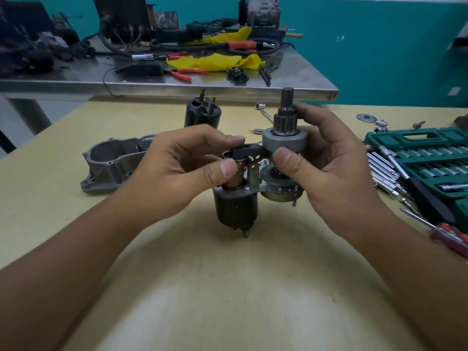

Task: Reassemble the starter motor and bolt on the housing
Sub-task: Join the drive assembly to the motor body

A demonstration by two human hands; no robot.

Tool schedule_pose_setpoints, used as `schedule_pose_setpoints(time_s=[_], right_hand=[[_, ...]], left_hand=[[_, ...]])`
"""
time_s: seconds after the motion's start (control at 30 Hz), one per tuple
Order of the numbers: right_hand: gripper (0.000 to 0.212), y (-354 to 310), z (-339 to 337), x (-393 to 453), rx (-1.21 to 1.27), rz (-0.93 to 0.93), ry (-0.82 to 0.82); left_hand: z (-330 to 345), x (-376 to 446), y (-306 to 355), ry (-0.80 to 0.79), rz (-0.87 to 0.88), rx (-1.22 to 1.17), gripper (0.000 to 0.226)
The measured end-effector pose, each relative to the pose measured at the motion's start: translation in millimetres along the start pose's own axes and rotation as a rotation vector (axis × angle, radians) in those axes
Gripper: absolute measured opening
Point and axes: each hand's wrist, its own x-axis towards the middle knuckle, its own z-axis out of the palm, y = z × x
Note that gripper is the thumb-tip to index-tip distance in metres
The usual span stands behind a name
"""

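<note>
I hold a partly assembled starter motor upright above the wooden table (228, 287). Its black solenoid cylinder (235, 209) hangs at the bottom. My left hand (182, 168) pinches the black shift lever (247, 150) and copper plunger at the top of the solenoid. My right hand (329, 158) grips the grey drive clutch (285, 141), whose pinion gear and shaft (287, 107) point up. The aluminium housing (114, 165) lies on the table to the left. The black motor body (202, 115) stands behind.
A green socket set case (430, 158) lies open at the right, with loose extensions, sockets and a red-handled screwdriver (448, 236) beside it. A steel bench (177, 84) cluttered with pliers, cables and yellow cloth stands behind the table.
</note>
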Motion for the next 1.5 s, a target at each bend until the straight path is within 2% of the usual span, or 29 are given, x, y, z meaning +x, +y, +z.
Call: schedule_pose_setpoints(time_s=[0.07,0.17,0.23,0.53,0.67,0.73,0.83,0.9,0.97,1.1,1.13,1.2,1.3,1.5], right_hand=[[0.052,1.2,2.2,-1.7,-0.005,-0.021,0.008],[0.051,4.6,4.4,-2.9,-0.003,-0.036,0.038],[0.050,5.6,4.9,-3.0,-0.005,-0.040,0.048],[0.051,-0.4,2.2,0.4,-0.079,-0.129,0.018],[0.049,2.3,-2.0,4.0,-0.079,-0.111,0.033],[0.049,4.1,-4.1,4.6,-0.079,-0.106,0.037],[0.048,3.9,-5.6,4.4,-0.085,-0.114,0.043],[0.045,3.2,-5.3,4.3,-0.072,-0.106,0.029],[0.041,2.7,-5.8,5.3,-0.043,-0.072,0.026],[0.036,4.5,-7.6,4.3,-0.018,-0.032,0.057],[0.037,4.6,-6.8,3.6,-0.025,-0.033,0.059],[0.038,4.3,-4.8,2.7,-0.049,-0.046,0.056],[0.036,2.0,-2.4,2.4,-0.072,-0.069,0.050],[0.037,-3.9,3.8,-0.6,-0.068,-0.069,0.065]], left_hand=[[-4.5,1.5,7.1,-0.014,-0.013,0.071,0.034],[-11.7,3.4,13.6,-0.107,-0.023,0.275,0.050],[-12.0,4.7,15.4,-0.108,-0.018,0.329,0.053],[7.7,-1.1,-1.9,0.083,0.051,0.076,0.034],[17.6,-1.1,-4.8,0.181,0.106,0.131,0.032],[14.4,-1.0,-4.8,0.136,0.108,0.170,0.036],[11.5,-4.6,-3.0,0.012,0.055,0.198,0.061],[14.9,-8.2,-5.3,0.011,0.033,0.234,0.066],[19.1,-10.6,-7.1,0.052,0.027,0.231,0.066],[21.4,-5.6,0.7,0.070,-0.021,0.081,0.048],[20.0,-2.4,5.3,0.068,-0.044,0.074,0.050],[14.3,4.9,15.6,0.020,-0.067,0.203,0.062],[7.1,12.3,27.1,-0.100,-0.019,0.410,0.055],[12.0,7.2,26.9,0.011,-0.011,0.332,0.049]])
